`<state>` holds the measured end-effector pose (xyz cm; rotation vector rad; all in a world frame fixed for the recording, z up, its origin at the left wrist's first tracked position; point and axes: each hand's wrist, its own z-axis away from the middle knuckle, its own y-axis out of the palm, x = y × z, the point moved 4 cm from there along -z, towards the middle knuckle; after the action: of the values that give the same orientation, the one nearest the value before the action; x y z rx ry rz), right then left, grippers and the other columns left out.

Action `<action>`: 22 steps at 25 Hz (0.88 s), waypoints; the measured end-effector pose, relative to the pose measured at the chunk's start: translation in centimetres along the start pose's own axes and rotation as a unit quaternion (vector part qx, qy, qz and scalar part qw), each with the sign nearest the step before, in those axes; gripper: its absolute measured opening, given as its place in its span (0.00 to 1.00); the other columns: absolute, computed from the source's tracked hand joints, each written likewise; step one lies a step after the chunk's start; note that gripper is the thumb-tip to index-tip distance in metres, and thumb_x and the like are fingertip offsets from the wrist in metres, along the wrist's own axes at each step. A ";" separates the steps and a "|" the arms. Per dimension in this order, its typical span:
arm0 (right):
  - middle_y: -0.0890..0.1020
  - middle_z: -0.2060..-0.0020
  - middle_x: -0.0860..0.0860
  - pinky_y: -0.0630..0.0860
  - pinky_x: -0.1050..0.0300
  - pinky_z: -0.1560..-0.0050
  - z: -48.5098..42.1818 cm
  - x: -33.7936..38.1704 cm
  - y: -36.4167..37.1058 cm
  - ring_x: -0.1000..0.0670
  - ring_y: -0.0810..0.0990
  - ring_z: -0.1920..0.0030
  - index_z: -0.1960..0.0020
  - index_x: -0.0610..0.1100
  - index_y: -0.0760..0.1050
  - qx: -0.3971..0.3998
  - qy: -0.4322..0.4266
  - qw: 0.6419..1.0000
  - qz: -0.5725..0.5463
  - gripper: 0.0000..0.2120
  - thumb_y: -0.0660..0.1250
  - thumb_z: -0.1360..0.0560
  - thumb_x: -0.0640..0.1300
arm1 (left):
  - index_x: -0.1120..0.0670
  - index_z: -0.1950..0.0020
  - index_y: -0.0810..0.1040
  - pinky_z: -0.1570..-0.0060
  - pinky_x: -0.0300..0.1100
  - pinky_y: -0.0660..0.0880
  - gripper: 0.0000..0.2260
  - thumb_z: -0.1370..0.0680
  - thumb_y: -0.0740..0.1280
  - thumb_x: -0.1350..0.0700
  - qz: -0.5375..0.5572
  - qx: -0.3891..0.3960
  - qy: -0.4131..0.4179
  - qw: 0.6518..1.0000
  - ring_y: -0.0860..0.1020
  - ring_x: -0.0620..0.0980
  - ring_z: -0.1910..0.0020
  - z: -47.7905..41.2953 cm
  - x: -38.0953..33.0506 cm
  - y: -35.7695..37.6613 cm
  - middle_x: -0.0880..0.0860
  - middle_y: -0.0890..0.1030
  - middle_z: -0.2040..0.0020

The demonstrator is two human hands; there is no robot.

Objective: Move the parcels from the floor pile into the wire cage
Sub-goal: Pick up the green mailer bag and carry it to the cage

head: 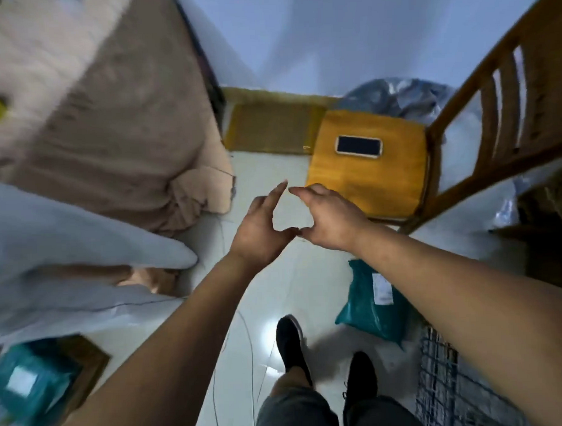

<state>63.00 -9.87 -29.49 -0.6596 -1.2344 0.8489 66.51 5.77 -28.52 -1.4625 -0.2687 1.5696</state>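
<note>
Both my arms reach forward over the white floor. My left hand (261, 228) and my right hand (329, 219) are held in the air with fingertips and thumbs touching each other, and neither holds anything. A teal parcel (370, 300) with a white label lies on the floor below my right forearm. Another teal parcel (27, 384) with a white label sits at the lower left, blurred. The wire cage (445, 388) shows as a dark grid at the lower right, partly hidden by my right arm.
A bed with beige and pale blue bedding (89, 149) fills the left. A wooden chair (499, 109) with a yellow cushion (367, 174) carries a phone (359, 146). A yellow mat (270, 130) and grey bags (396, 97) lie by the wall. My black shoes (290, 346) stand below.
</note>
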 end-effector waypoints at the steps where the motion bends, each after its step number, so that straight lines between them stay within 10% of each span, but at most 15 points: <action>1: 0.70 0.27 0.49 0.75 0.47 0.35 0.6 3.1 -1.4 0.44 0.71 0.29 0.19 0.54 0.58 0.001 -0.023 1.000 -0.001 0.40 0.73 0.26 0.57 | 0.37 0.18 0.59 0.36 0.45 0.74 0.41 0.25 0.77 0.54 0.009 -0.025 -0.009 1.000 0.76 0.49 0.39 2.3 -0.8 -2.8 0.49 0.71 0.32; 22: 0.72 0.29 0.46 0.71 0.50 0.29 12.1 49.7 14.3 0.44 0.72 0.29 0.20 0.53 0.60 0.283 -0.413 0.861 0.096 0.42 0.76 0.29 0.51 | 0.44 0.24 0.72 0.42 0.41 0.75 0.29 0.24 0.76 0.50 0.056 -0.344 -0.364 0.864 0.79 0.48 0.43 49.4 20.3 -24.9 0.50 0.80 0.36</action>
<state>53.79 39.45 -12.22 0.1088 -1.5644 1.6855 38.53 54.76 -11.51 -1.3115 -1.3195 2.2134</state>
